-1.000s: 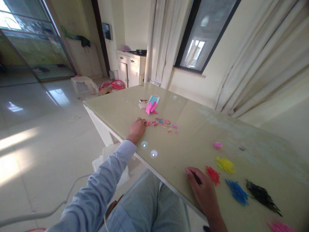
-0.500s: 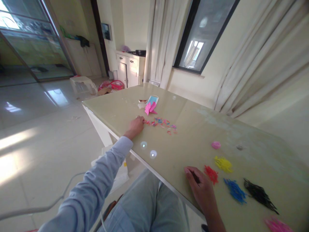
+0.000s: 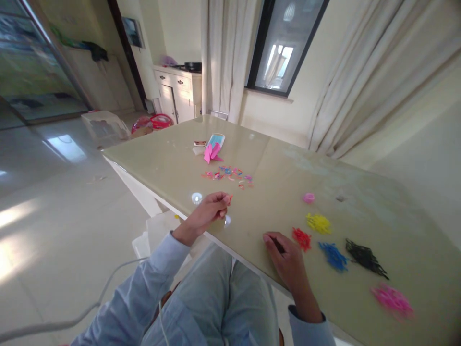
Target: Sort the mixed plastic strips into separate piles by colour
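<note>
Away from the mixed bits [image 3: 218, 176], the left hand [image 3: 209, 211] has brought one pinched orange piece [image 3: 231, 197], thus separated — right hand [image 3: 288, 258] curled, contents unclear.

The left hand [image 3: 207, 212] has drawn nearer and rightward from the mixed bits [image 3: 225, 170], pinching apparently one orange-red piece [image 3: 231, 197].
</note>
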Action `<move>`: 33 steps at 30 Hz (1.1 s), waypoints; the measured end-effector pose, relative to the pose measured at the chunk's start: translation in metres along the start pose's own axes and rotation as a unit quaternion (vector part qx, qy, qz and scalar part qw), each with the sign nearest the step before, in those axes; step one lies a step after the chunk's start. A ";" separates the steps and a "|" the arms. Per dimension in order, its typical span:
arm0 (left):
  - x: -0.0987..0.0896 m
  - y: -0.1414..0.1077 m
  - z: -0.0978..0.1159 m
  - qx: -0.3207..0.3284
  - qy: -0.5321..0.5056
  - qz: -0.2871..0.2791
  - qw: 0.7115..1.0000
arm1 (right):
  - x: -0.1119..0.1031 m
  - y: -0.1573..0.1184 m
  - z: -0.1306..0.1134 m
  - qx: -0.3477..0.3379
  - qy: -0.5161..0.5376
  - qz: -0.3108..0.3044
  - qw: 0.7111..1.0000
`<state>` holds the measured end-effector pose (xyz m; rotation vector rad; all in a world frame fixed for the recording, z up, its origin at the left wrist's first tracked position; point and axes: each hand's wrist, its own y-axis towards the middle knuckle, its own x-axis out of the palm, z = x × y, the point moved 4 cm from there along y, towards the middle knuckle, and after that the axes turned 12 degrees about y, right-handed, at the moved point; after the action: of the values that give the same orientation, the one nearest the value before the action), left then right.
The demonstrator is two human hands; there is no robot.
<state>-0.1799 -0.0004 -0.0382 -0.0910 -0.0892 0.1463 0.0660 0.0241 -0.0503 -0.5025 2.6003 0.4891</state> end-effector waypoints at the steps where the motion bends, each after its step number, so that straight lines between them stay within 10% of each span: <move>1: 0.016 -0.004 0.001 -0.016 -0.054 -0.038 0.998 | 0.000 0.000 0.000 -0.001 0.001 0.000 1.000; 13: 0.142 -0.023 0.009 -0.107 -0.170 -0.250 0.947 | 0.007 -0.004 0.006 0.020 -0.002 0.004 1.000; 19: 0.157 -0.013 0.009 -0.083 -0.098 -0.237 0.963 | 0.013 -0.001 0.017 0.051 -0.063 0.002 0.997; 23: 0.152 0.007 0.017 0.029 0.125 -0.132 0.983 | 0.010 0.000 0.007 0.026 -0.047 -0.003 0.999; 27: 0.155 0.034 0.028 0.179 0.386 -0.048 0.904 | 0.007 -0.001 -0.001 -0.001 -0.032 -0.006 0.999; 33: 0.186 0.065 0.011 0.239 0.538 -0.160 0.793 | 0.008 -0.001 -0.001 -0.010 -0.054 -0.013 0.998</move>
<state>-0.0069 0.0927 -0.0179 0.3593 1.0800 -0.2439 0.0594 0.0210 -0.0538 -0.5010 2.4847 0.5203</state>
